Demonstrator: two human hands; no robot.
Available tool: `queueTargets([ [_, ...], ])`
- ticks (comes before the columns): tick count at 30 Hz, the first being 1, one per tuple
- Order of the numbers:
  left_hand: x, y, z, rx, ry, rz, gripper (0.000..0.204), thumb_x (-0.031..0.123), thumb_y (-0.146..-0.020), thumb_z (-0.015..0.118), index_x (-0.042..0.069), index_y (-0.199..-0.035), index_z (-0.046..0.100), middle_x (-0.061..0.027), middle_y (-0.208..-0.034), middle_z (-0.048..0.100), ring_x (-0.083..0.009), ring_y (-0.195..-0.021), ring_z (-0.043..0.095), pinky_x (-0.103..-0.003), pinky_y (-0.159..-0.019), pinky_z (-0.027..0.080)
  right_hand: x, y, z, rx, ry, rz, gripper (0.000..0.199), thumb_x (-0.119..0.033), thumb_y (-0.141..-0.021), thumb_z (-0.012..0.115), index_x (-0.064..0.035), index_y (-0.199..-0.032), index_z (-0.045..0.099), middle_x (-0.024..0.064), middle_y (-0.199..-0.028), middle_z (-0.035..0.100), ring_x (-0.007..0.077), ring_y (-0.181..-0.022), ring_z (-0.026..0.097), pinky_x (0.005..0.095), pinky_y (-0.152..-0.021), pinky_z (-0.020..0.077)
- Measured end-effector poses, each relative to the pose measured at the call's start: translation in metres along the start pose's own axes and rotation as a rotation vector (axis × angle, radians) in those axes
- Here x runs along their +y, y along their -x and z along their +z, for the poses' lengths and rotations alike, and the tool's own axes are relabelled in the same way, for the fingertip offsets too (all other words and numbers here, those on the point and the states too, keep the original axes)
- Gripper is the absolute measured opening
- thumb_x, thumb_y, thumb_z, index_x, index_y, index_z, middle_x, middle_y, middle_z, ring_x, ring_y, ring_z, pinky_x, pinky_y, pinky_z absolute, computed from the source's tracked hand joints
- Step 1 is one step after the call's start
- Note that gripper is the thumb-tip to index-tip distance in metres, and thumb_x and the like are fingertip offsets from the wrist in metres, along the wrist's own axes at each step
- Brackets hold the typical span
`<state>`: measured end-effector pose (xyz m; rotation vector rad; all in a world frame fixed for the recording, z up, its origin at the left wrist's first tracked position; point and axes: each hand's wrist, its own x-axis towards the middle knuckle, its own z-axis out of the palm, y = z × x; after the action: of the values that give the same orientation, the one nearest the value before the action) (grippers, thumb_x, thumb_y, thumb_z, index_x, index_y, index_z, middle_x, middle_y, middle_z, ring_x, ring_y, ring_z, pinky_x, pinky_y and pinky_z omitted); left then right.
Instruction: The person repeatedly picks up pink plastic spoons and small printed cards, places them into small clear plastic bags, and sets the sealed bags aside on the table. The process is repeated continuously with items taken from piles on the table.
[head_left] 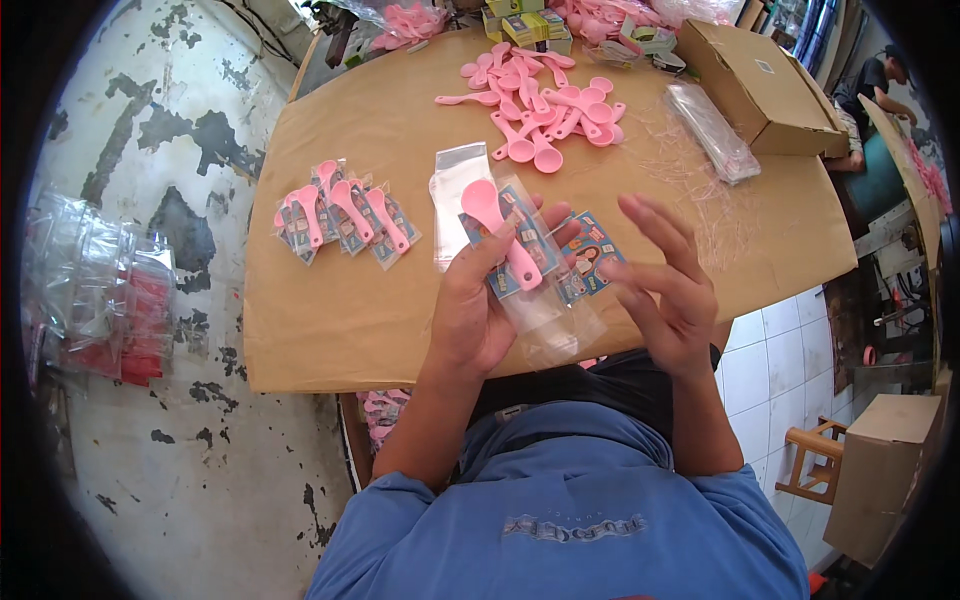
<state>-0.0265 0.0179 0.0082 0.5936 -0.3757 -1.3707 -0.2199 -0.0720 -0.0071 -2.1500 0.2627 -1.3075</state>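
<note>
My left hand (472, 318) grips a clear plastic bag (562, 325), its thumb pressed over a pink spoon (484, 205). Behind the spoon is a blue printed card (520, 225). I cannot tell whether the spoon lies wholly inside the bag. To the right, my right hand (675, 300) is raised with its fingers apart, holding nothing. Between the hands, more printed cards (597, 257) lie on the table. Partly behind the held spoon sits a stack of clear bags (452, 220). Several bagged pink spoons with cards (348, 212) lie at the left.
A heap of loose pink spoons (530, 100) covers the far middle of the brown-papered table (340, 330). A bundle of plastic sleeves (712, 132) lies beside an open cardboard box (755, 85). A wooden stool (812, 462) stands at the right. Another person (880, 85) is at the far right.
</note>
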Motion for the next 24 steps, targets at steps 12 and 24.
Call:
queueTargets([
  [12, -0.008, 0.001, -0.001, 0.041, -0.133, 0.043, 0.059, 0.035, -0.108, 0.051, -0.002, -0.152, 0.038, -0.0182, -0.14, 0.059, -0.0255, -0.127, 0.06, -0.037, -0.107, 0.049, -0.003, -0.034, 0.005, -0.038, -0.143, -0.021, 0.027, -0.006, -0.082, 0.077, -0.0062, -0.11, 0.076, 0.0107, -0.11, 0.073, 0.0289, -0.103, 0.067, 0.0339, -0.09, 0.0518],
  [24, -0.012, 0.0, 0.001, -0.053, -0.592, 0.084, 0.047, 0.011, -0.102, 0.064, -0.003, -0.145, 0.051, -0.0126, -0.121, 0.071, -0.0137, -0.104, 0.069, -0.026, -0.089, 0.056, -0.002, -0.014, 0.013, 0.082, -0.457, 0.712, 0.051, -0.006, -0.094, 0.072, -0.0018, -0.14, 0.052, 0.0068, -0.091, 0.07, 0.01, -0.082, 0.064, 0.0262, -0.072, 0.0508],
])
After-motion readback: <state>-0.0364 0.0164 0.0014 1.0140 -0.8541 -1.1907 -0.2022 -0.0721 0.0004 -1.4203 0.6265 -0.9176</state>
